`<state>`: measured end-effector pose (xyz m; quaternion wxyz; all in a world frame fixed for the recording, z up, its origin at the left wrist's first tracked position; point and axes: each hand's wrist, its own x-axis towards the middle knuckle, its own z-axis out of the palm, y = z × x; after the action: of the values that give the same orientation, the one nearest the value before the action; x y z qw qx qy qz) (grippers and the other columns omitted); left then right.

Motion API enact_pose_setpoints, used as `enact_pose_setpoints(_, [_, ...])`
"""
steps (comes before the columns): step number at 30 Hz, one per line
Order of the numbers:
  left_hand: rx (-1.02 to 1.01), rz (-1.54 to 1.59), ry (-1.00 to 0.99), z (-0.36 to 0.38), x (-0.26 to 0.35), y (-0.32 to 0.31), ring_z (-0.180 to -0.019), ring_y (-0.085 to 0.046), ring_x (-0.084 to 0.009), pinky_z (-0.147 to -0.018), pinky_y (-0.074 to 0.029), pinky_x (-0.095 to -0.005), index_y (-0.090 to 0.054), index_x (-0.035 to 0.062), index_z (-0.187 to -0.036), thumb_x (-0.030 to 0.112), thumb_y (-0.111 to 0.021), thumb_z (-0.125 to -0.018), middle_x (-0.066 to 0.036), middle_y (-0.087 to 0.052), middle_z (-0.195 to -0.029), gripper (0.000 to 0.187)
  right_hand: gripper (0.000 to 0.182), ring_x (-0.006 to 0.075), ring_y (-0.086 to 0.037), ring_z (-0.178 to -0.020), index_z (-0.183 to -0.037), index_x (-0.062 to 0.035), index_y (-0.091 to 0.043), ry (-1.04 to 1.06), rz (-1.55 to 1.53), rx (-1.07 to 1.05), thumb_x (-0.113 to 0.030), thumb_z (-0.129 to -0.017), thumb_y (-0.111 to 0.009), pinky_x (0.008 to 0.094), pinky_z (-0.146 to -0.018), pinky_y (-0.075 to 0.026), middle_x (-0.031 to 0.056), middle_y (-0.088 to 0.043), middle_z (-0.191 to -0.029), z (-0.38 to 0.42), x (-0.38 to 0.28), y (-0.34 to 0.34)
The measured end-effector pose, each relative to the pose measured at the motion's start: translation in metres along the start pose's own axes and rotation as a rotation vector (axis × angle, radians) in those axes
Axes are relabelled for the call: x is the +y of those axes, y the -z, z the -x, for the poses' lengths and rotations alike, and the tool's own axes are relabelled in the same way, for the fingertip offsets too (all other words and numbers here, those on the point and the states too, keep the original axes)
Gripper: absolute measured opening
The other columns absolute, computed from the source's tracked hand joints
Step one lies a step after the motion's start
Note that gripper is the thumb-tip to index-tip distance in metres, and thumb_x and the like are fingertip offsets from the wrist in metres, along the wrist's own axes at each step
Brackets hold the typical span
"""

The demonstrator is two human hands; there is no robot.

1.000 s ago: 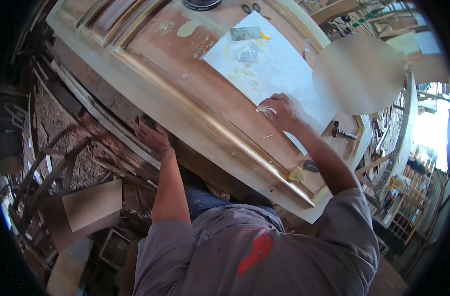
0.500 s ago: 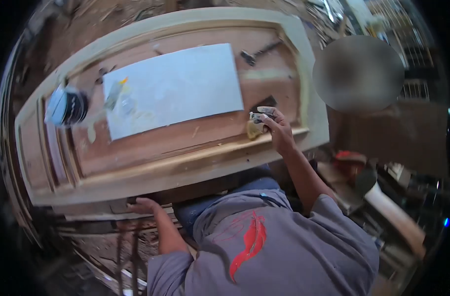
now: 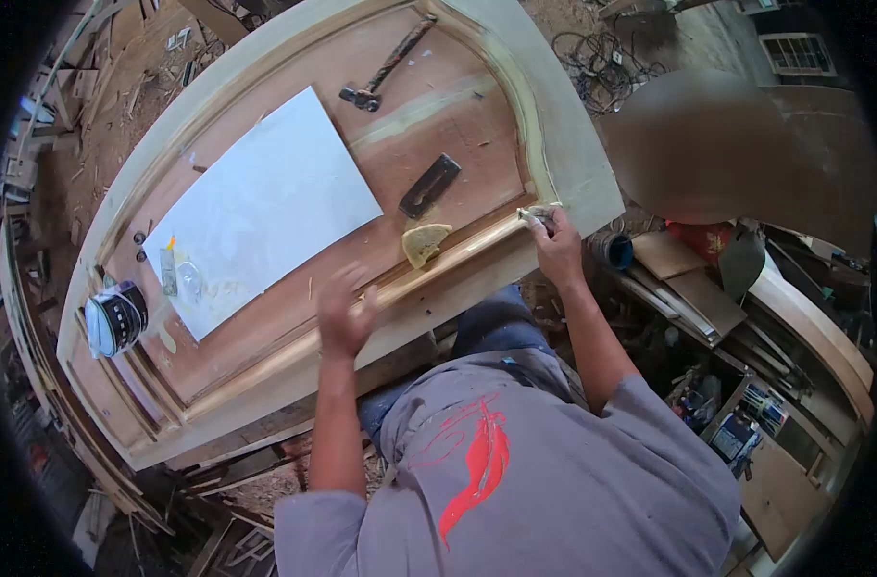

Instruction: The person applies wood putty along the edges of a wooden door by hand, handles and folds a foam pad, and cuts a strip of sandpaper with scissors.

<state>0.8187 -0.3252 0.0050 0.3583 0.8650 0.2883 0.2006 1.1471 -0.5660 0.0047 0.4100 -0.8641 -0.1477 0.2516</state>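
Observation:
A large wooden door [image 3: 400, 322] with a curved end and raised moulding lies flat in front of me. My right hand [image 3: 556, 240] is closed at the moulding near its right end, fingertips pinching a small pale piece I cannot make out. Blurred by motion, my left hand [image 3: 344, 313] hovers over the near moulding, thumb apart from the fingers, nothing visible in it. Between the hands, a folded yellowish piece [image 3: 425, 244], perhaps sandpaper, rests by the moulding. Behind it is a dark rectangular metal plate [image 3: 429, 186] with a slot.
On the door lie a hammer [image 3: 386, 67], a white sheet [image 3: 265, 212] and a small plastic bag [image 3: 189, 283]. A dark can [image 3: 117, 319] stands at the left. Coiled cable [image 3: 607, 72] lies on the littered floor; boards and a curved wooden piece [image 3: 823, 337] are at right.
My left hand has come up from below the door's near edge to over the moulding. My right hand has moved along to the moulding's right end, away from the yellowish piece. The view has turned.

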Motion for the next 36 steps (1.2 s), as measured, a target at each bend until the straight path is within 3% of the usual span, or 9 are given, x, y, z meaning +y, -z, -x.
enact_pose_setpoints(5, [-0.299,-0.04,0.091,-0.075,0.039,-0.07,-0.118,-0.065,-0.0362,-0.108,-0.049,-0.0474,-0.071,0.0072,-0.125,0.017,-0.082,-0.086,-0.017,-0.072,-0.123,0.041,0.016,0.0092,-0.071,-0.098,-0.117,0.0,-0.07,-0.028,-0.074,-0.005,-0.005,-0.101,-0.07,0.0268,-0.086,-0.055,0.0058,-0.078,-0.105,-0.004,-0.015,0.0])
enact_pose_setpoints(6, [-0.326,-0.139,0.038,-0.079,0.036,-0.075,-0.111,-0.068,-0.0323,-0.099,-0.053,-0.0447,-0.071,0.0076,-0.124,0.016,-0.083,-0.085,-0.016,-0.072,-0.12,0.042,0.015,0.0093,-0.071,-0.098,-0.116,0.0002,-0.07,-0.027,-0.06,0.012,-0.005,-0.102,-0.07,0.0273,-0.085,-0.055,0.0063,-0.078,-0.105,-0.005,-0.019,0.0])
enact_pose_setpoints(10, [-0.047,0.239,0.356,-0.086,0.016,-0.075,-0.101,-0.068,-0.0301,-0.086,-0.056,-0.0407,-0.067,0.0022,-0.124,0.014,-0.082,-0.088,-0.016,-0.069,-0.114,0.04,0.014,0.0166,-0.075,-0.097,-0.114,-0.0018,-0.071,0.082,0.102,0.125,-0.005,-0.1,-0.07,0.0323,-0.084,-0.057,0.011,-0.079,-0.104,-0.018,0.002,-0.004])
enact_pose_setpoints(13, [0.102,0.054,0.29,-0.094,0.008,-0.053,-0.104,-0.068,-0.0256,-0.085,-0.057,-0.0358,-0.067,0.0014,-0.128,0.018,-0.084,-0.091,-0.015,-0.068,-0.115,0.044,0.019,0.0293,-0.074,-0.092,-0.114,-0.0063,-0.073,0.223,0.313,0.222,-0.005,-0.095,-0.071,0.0405,-0.086,-0.057,0.015,-0.077,-0.099,-0.024,-0.004,-0.006])
enact_pose_setpoints(16, [0.105,-0.001,0.213,-0.083,0.01,-0.035,-0.11,-0.067,-0.0304,-0.09,-0.056,-0.0404,-0.066,0.0005,-0.127,0.018,-0.083,-0.091,-0.016,-0.067,-0.121,0.043,0.023,0.0381,-0.07,-0.09,-0.113,-0.0099,-0.074,0.269,0.52,0.268,-0.005,-0.091,-0.072,0.0484,-0.086,-0.054,0.0163,-0.074,-0.096,-0.028,-0.004,-0.011])
enact_pose_setpoints(23, [0.1,-0.166,-0.011,0.012,-0.009,-0.004,-0.105,-0.068,-0.0309,-0.087,-0.055,-0.04,-0.067,0.0039,-0.123,0.009,-0.077,-0.092,-0.015,-0.071,-0.119,0.034,0.032,0.0311,-0.072,-0.087,-0.118,-0.0144,-0.075,0.404,0.707,0.339,-0.007,-0.087,-0.074,0.0456,-0.084,-0.047,0.0123,-0.074,-0.086,-0.036,0.004,-0.017])
enact_pose_setpoints(29, [0.042,-0.033,0.2,0.091,-0.002,0.011,-0.093,-0.068,-0.031,-0.085,-0.057,-0.0415,-0.067,0.0033,-0.12,0.004,-0.075,-0.091,-0.014,-0.071,-0.108,0.03,0.039,0.0279,-0.071,-0.07,-0.122,-0.0166,-0.075,0.358,0.852,0.376,-0.005,-0.086,-0.072,0.0421,-0.084,-0.045,0.0102,-0.074,-0.078,-0.028,0.001,-0.046])
enact_pose_setpoints(33, [0.137,-0.013,0.18,0.104,0.0,0.005,-0.084,-0.064,-0.0245,-0.07,-0.05,-0.0366,-0.066,0.0046,-0.121,0.006,-0.073,-0.092,-0.012,-0.067,-0.102,0.031,0.043,0.0274,-0.07,-0.061,-0.126,-0.015,-0.074,0.397,0.89,0.362,-0.005,-0.084,-0.069,0.0445,-0.085,-0.044,0.0103,-0.074,-0.074,-0.02,-0.011,-0.062])
enact_pose_setpoints(36, [0.139,-0.022,0.168,0.101,0.003,-0.001,-0.083,-0.064,-0.0247,-0.07,-0.05,-0.037,-0.066,0.0053,-0.124,0.007,-0.073,-0.092,-0.012,-0.067,-0.103,0.033,0.045,0.0269,-0.07,-0.063,-0.13,-0.0161,-0.073,0.45,0.947,0.308,-0.01,-0.086,-0.07,0.046,-0.087,-0.044,0.0091,-0.072,-0.069,-0.009,-0.011,-0.084])
